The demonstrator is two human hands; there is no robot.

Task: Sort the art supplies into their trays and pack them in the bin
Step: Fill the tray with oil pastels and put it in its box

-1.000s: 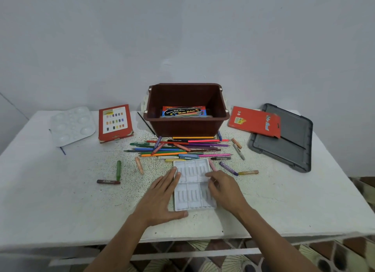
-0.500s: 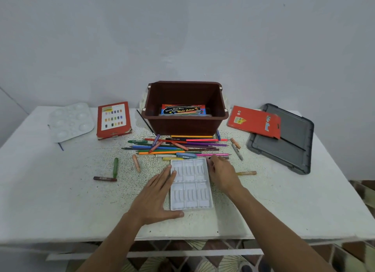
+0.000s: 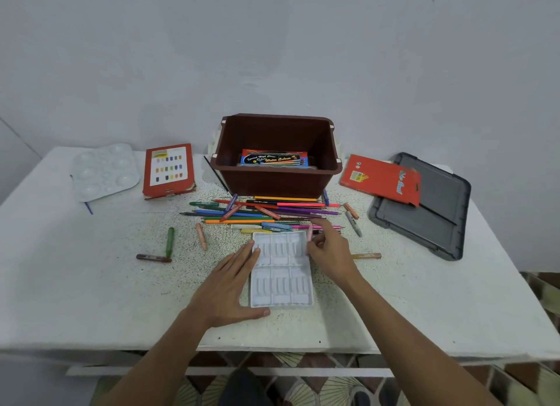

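At the near edge of the speckled white table (image 3: 91,284), your left hand (image 3: 230,287) lies flat, fingers straight against the left rim of the white tray (image 3: 281,284) and thumb along its near edge. Your right hand (image 3: 330,254) is at the tray's far right corner, its fingers pinching a pink crayon (image 3: 309,233) held nearly upright. The tray is thin moulded plastic, with two rows of three ribbed compartments. Beyond it lies a loose pile of pencils and crayons (image 3: 266,214), slender and many-coloured, just in front of the brown plastic bin (image 3: 272,181), a rectangular tub holding a glossy box of water colours (image 3: 274,158). Farther right rests a flat grey lid (image 3: 424,211).
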